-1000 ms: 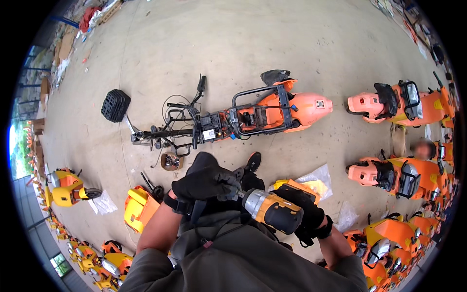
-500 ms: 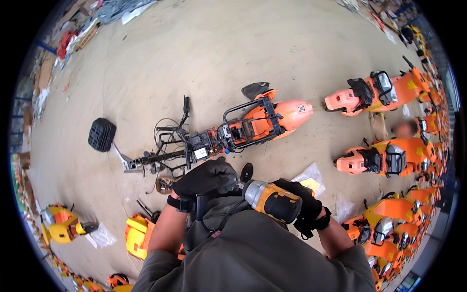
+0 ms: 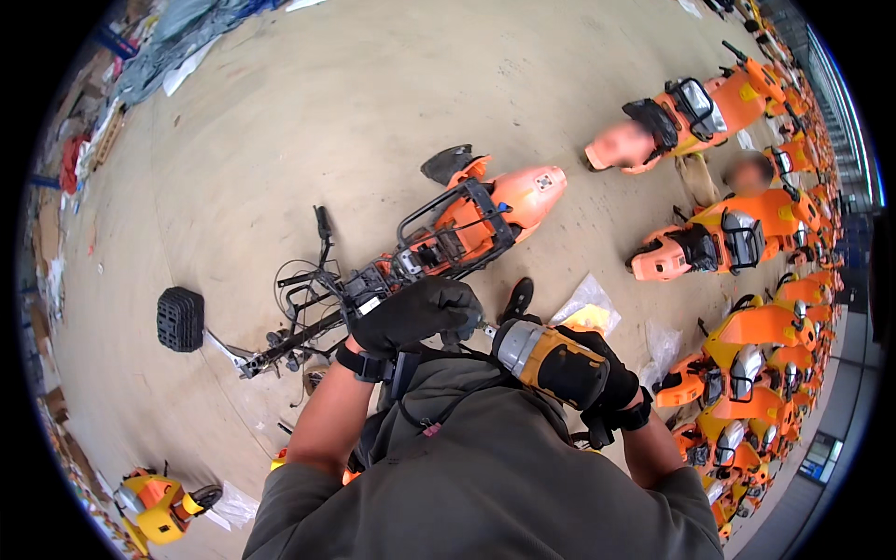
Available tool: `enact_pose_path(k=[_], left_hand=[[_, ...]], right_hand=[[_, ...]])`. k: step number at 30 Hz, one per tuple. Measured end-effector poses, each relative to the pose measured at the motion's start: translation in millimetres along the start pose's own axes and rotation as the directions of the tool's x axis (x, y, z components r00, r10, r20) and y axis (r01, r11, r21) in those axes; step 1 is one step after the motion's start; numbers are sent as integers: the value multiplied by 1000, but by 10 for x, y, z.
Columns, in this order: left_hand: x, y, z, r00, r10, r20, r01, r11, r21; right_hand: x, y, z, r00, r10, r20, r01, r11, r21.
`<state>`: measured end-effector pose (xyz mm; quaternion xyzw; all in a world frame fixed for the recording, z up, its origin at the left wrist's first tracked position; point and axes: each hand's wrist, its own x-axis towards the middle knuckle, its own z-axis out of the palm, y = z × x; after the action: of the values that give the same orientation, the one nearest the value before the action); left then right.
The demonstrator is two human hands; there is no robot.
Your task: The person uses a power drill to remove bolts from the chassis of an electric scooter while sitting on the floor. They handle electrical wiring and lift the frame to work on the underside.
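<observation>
Fingers (image 3: 461,314) of L hand (image 3: 411,315) are sitting curled nr drill bit (image 3: 488,329), mid-frame, can't tell if holding smth; R hand (image 3: 619,381) is gripping yellow/blk drill (image 3: 557,362), lower ctr-R; stripped scooter (image 3: 457,233) is standing mid-frame.

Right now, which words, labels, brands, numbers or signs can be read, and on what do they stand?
No text is readable.
Square mark on the orange panel: too small.
White label on the stripped scooter: too small.
Power tool in the right hand: no legible marking.
</observation>
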<state>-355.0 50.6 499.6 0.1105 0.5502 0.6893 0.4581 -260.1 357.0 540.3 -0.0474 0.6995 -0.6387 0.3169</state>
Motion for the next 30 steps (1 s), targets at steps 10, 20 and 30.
enact_pose_path(k=[10, 20, 30], left_hand=[[2055, 143, 655, 999, -25, -20, 24, 997, -68], [3666, 558, 1291, 992, -42, -120, 25, 990, -139], [4538, 958, 718, 956, 136, -259, -173, 977, -127]], right_hand=[[-104, 438, -2030, 999, -50, -5, 50, 995, 83], [-103, 340, -4013, 987, 43, 152, -24, 992, -124], [1003, -142, -5104, 975, 36, 217, -85, 971, 223]])
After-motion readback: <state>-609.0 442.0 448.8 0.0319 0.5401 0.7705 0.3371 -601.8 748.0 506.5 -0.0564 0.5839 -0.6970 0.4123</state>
